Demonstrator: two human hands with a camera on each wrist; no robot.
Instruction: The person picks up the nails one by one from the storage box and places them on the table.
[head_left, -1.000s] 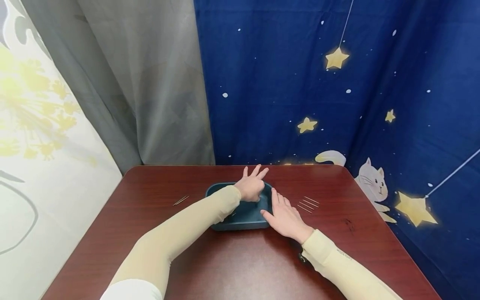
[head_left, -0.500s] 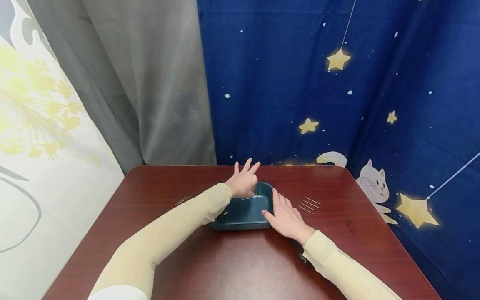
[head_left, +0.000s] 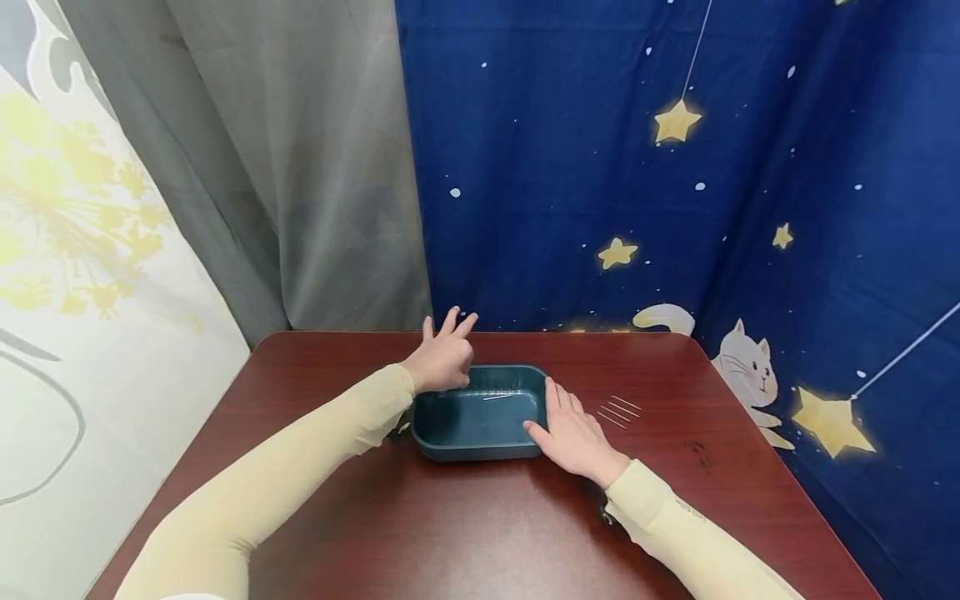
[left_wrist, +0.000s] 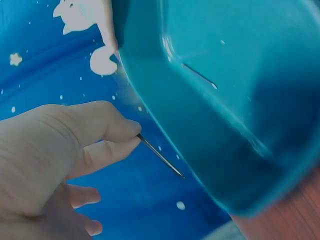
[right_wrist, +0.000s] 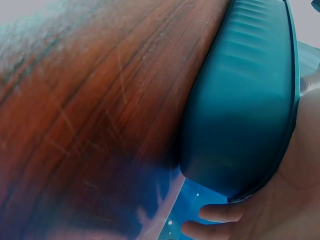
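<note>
A teal, rounded rectangular tray (head_left: 480,452) stands on the table. My left hand (head_left: 442,362) is above its far left corner. In the left wrist view, thumb and forefinger pinch a thin metal needle (left_wrist: 160,156), which points down beside the tray's rim; the other fingers are spread. Another needle (head_left: 497,397) lies on the tray floor near the far wall. My right hand (head_left: 576,433) rests on the tray's right end, fingers straight along the rim and thumb over the inner edge. The right wrist view shows its palm against the tray's outer wall.
Several needles (head_left: 618,411) lie side by side on the reddish-brown table (head_left: 480,533), right of the tray. Behind the table's far edge hang a grey curtain (head_left: 330,208) and a blue star-patterned curtain (head_left: 540,167).
My left hand has moved left and up from inside the tray to above its far left corner, uncovering the needle on the tray floor. The right hand has stayed put.
</note>
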